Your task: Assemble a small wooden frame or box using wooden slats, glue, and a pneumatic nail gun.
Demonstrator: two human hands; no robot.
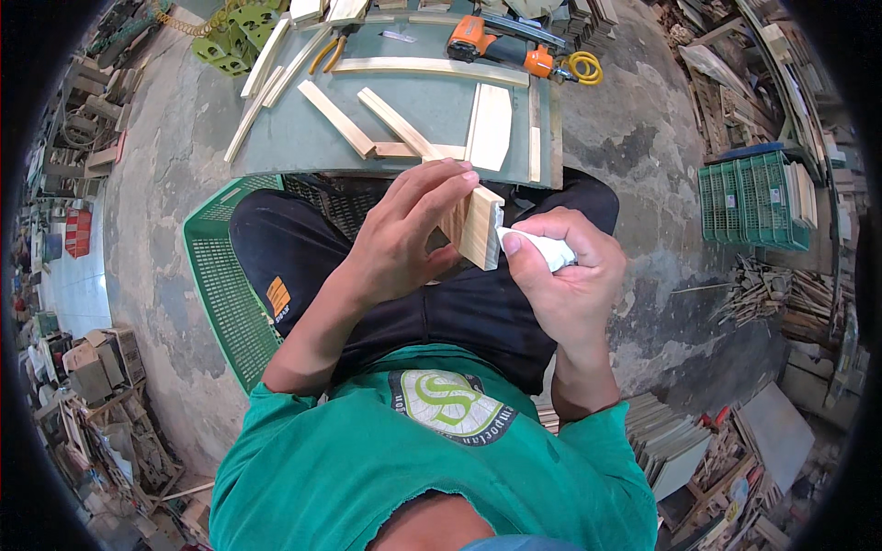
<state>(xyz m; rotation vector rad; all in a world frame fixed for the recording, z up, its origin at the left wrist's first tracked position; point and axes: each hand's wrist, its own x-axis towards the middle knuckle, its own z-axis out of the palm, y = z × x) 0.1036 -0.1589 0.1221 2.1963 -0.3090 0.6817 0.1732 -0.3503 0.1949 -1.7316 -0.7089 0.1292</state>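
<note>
My left hand (409,225) grips a wooden piece (480,230) above my lap, its end edge turned to the right. White paste-like stuff shows along that edge. Pinched in my right hand (574,275) is a small white cone-shaped bag (548,250), its narrow tip touching or very close to the coated edge. Beyond my left hand, a wooden strip (397,122) slants across the table, and whether it joins the held piece is hidden by my fingers. A flat pale board (490,129) lies just past the held wood.
On the grey-green table (418,101) lie several wooden strips, orange-handled pliers (333,48) and an orange nail gun (501,46) with a yellow hose (585,67). A green plastic crate (220,275) is at my left. Green crates (749,202) and wood scraps (763,294) stand at right.
</note>
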